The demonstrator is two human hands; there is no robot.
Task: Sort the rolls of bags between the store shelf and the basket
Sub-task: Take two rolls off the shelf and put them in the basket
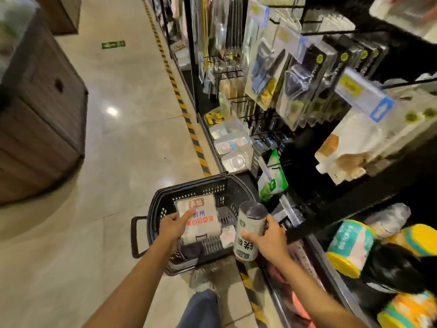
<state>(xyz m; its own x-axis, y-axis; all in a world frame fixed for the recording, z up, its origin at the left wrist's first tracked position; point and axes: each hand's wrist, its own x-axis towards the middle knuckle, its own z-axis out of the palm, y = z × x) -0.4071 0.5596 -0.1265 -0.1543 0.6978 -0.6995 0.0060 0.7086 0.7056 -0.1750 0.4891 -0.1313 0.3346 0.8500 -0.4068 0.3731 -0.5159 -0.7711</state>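
Roll (250, 229) in right hand (272, 241), by basket (163, 200)

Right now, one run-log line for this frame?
left hand: holds pack inside basket | right hand: grips roll at basket rim | shelf: on right

A retail shop aisle is shown. Blister-packed kitchen tools (307, 74) are hung in rows on black peg hooks, price labels (364, 93) are clipped at the hook ends, and wrapped rolls (350, 247) are stacked on the store shelf (343, 202). A shopping basket (160, 207) is set on the polished tile floor (106, 162), which is edged with hazard tape (179, 95).
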